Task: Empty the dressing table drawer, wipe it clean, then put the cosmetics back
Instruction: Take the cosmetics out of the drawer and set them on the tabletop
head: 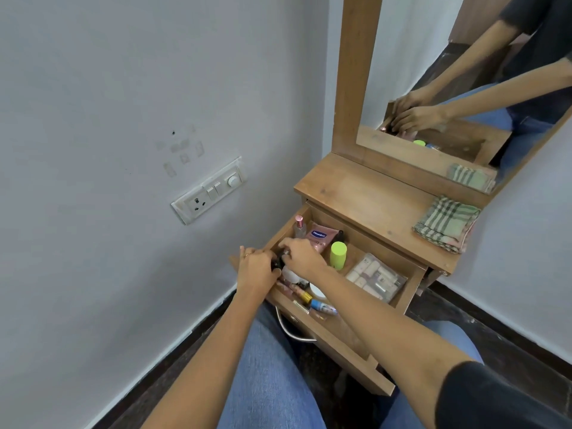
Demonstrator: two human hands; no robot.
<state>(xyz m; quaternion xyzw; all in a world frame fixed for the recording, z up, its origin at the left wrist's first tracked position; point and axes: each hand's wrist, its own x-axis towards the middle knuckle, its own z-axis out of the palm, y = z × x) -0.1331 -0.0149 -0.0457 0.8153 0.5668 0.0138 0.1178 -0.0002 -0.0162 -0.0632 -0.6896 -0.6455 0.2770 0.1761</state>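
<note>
Where the drawer gapes, left hand and right hand, fingers seemingly clenched on dark cosmetic.

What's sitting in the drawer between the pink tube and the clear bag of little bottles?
A lime-green bottle stands there, between the pink tube and the clear bag; the head view shows it.

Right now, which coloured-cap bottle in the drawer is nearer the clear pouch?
The lime-green-capped bottle, right beside the clear pouch; the pink-capped perfume bottle stands in the far left corner of the drawer.
</note>
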